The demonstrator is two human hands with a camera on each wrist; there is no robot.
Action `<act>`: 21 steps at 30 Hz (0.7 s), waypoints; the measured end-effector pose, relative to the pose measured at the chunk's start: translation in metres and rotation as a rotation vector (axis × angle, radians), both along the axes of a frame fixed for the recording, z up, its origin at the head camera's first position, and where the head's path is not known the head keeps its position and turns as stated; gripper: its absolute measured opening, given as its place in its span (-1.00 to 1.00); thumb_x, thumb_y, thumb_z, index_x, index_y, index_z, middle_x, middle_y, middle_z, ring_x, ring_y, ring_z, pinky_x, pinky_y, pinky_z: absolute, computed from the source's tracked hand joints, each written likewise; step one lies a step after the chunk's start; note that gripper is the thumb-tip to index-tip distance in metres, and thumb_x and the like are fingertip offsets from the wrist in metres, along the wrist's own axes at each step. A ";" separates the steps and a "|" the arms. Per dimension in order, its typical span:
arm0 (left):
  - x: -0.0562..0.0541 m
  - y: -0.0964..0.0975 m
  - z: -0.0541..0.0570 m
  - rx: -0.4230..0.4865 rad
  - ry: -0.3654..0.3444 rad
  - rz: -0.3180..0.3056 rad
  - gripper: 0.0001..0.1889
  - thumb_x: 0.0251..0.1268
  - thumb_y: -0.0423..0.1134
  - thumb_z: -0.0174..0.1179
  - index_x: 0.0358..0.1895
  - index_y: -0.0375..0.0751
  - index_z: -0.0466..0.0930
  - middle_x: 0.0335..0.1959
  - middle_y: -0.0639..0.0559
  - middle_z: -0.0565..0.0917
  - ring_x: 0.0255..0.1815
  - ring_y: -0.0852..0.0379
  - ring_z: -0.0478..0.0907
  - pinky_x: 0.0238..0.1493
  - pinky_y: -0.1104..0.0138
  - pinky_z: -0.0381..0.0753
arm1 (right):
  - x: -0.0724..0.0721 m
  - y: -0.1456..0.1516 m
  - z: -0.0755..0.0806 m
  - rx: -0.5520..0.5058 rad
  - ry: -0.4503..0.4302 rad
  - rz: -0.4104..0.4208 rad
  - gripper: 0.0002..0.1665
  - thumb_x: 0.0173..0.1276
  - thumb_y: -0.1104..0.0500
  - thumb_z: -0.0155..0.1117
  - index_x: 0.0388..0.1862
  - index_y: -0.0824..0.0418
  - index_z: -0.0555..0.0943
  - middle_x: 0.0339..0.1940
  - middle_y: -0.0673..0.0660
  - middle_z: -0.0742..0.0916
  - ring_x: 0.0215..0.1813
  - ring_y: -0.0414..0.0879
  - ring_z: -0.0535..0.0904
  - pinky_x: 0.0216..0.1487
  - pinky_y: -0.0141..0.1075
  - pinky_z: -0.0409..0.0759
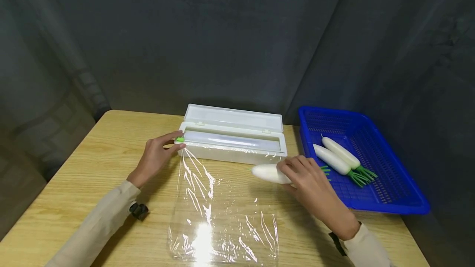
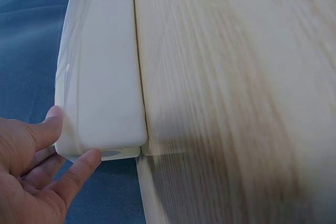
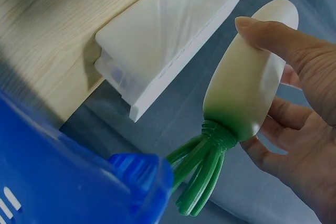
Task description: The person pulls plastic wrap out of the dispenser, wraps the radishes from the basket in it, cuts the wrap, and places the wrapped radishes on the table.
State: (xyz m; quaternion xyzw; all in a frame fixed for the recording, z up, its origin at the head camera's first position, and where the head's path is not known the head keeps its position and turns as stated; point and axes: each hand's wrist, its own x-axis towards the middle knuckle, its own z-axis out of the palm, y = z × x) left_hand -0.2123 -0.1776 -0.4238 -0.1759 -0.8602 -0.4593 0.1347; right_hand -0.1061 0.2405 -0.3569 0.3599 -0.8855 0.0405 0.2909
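A white cling film dispenser [image 1: 230, 155] stands with its lid [image 1: 233, 118] raised and a film roll [image 1: 226, 138] inside. From its front a clear sheet of cling film [image 1: 226, 205] stretches over the table toward me. My left hand [image 1: 157, 155] grips the dispenser's left end, beside a small green slider [image 1: 180, 139]. Just in front of the dispenser's right end, my right hand [image 1: 313, 184] holds a white radish [image 1: 265, 173] by its body, tip pointing left. The right wrist view shows its green stalks [image 3: 202, 166] hanging free near the basket rim.
On the right stands a blue basket [image 1: 393, 164] with two more white radishes [image 1: 339, 151] in it, their green stalks toward me. The wooden table [image 1: 85, 168] carries everything. A dark curtain [image 1: 185, 40] hangs behind the table.
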 end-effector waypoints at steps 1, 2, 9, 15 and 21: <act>0.000 0.000 0.000 0.000 -0.004 0.001 -0.56 0.43 -0.37 0.34 0.32 -0.38 0.61 0.31 -0.31 0.64 0.16 -0.30 0.68 0.11 -0.01 0.70 | 0.001 -0.002 0.000 0.000 0.000 0.005 -0.15 -0.38 0.31 0.88 -0.02 0.21 0.61 -0.08 0.18 0.75 -0.05 0.12 0.64 -0.17 -0.05 0.53; 0.000 0.000 0.000 -0.002 -0.008 0.004 -0.56 0.43 -0.36 0.34 0.33 -0.38 0.61 0.31 -0.30 0.64 0.17 -0.30 0.68 0.11 0.01 0.70 | 0.001 -0.003 -0.001 0.001 -0.002 0.007 -0.14 -0.38 0.31 0.88 -0.01 0.21 0.61 -0.08 0.18 0.74 -0.05 0.12 0.63 -0.16 -0.05 0.52; -0.001 0.000 -0.002 -0.006 -0.021 0.005 -0.54 0.43 -0.34 0.35 0.35 -0.35 0.59 0.33 -0.28 0.63 0.23 -0.25 0.65 0.09 0.05 0.71 | 0.005 -0.014 -0.002 0.006 -0.009 0.024 -0.15 -0.34 0.28 0.86 0.02 0.23 0.60 -0.08 0.17 0.73 -0.04 0.12 0.62 -0.15 -0.06 0.52; -0.002 0.000 -0.002 -0.003 -0.017 -0.002 -0.54 0.44 -0.35 0.35 0.35 -0.36 0.59 0.33 -0.29 0.63 0.24 -0.25 0.65 0.07 0.05 0.71 | 0.007 -0.024 -0.004 0.018 -0.020 0.031 -0.24 -0.19 0.16 0.83 0.03 0.27 0.64 -0.10 0.17 0.75 -0.07 0.10 0.63 -0.16 -0.08 0.57; -0.002 -0.001 -0.001 0.001 -0.022 -0.008 -0.53 0.44 -0.36 0.34 0.36 -0.37 0.58 0.33 -0.29 0.62 0.24 -0.26 0.65 0.08 0.06 0.71 | 0.012 -0.040 -0.014 0.030 -0.075 0.045 -0.27 -0.13 0.07 0.80 0.03 0.21 0.65 -0.10 0.13 0.78 -0.08 0.01 0.65 -0.14 -0.11 0.63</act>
